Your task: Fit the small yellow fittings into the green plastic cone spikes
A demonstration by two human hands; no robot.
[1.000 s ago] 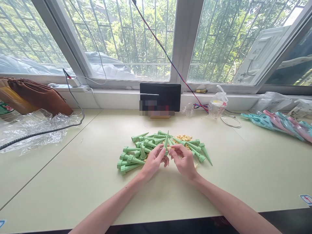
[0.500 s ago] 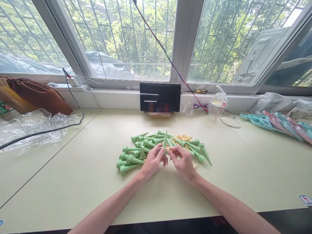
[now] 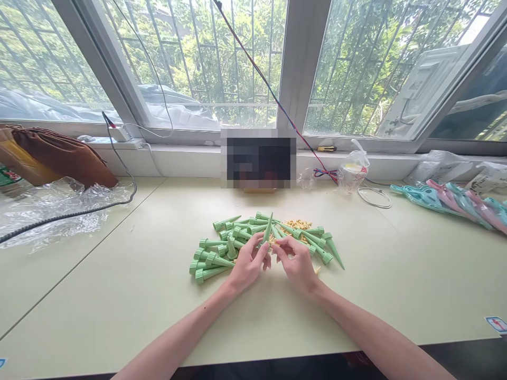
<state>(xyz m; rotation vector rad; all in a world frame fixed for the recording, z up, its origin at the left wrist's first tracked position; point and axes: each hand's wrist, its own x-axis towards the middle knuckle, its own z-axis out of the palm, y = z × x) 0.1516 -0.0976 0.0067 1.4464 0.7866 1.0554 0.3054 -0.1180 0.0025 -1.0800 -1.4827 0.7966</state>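
My left hand (image 3: 249,263) is closed on a green plastic watering spike (image 3: 268,228), its pointed end up and leaning slightly right. Beside it, my right hand (image 3: 295,262) is in a pinch close to the spike's lower end. Pale yellow shows at those fingertips, but I cannot tell whether it is a held piece or the pile behind. Several more green spikes (image 3: 212,273) lie heaped to the left of and behind my hands, others to the right. Small yellow pieces (image 3: 297,225) are piled among them at the back right, partly hidden by spikes.
At the back stands a blurred dark screen (image 3: 259,158). Clear plastic wrap (image 3: 59,211) and a black cable (image 3: 79,214) lie left, near a brown bag (image 3: 67,153). To the right are a bagged cup (image 3: 354,171), a coiled white cable (image 3: 374,198) and teal and pink hangers (image 3: 447,200).
The spike in my left hand has tipped a little further right, and my left fingers have shifted slightly around it. My right hand has hardly moved.
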